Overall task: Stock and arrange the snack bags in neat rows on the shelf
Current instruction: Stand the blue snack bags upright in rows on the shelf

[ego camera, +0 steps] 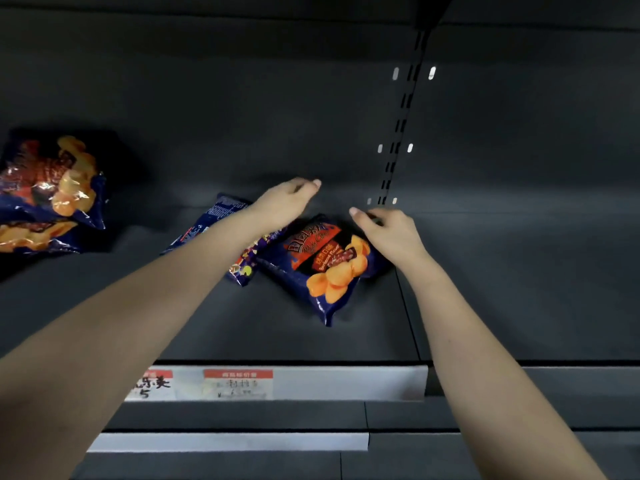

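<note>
Head view: the left hand (287,202) is hovering with fingers loosely curled and thumb out, holding nothing. The right hand (389,230) is hanging just beside it, thumb pointing toward the left hand. Its fingers are tucked out of sight, so I cannot tell whether they are gripping anything.

Just below and between both hands, 1 blue chip bag (329,268) is lying flat and askew on the dark shelf (346,334), its top corner reaching under the right hand. Under the left wrist, a second bag (213,214) is lying back side up, and a purple bag (244,268) is peeking out beneath the forearm.

Well off to the left hand's outer side, more chip bags (52,188) are leaning in a loose heap. A price label (238,383) is sitting on the shelf's front edge, nearer the person than both hands.
</note>
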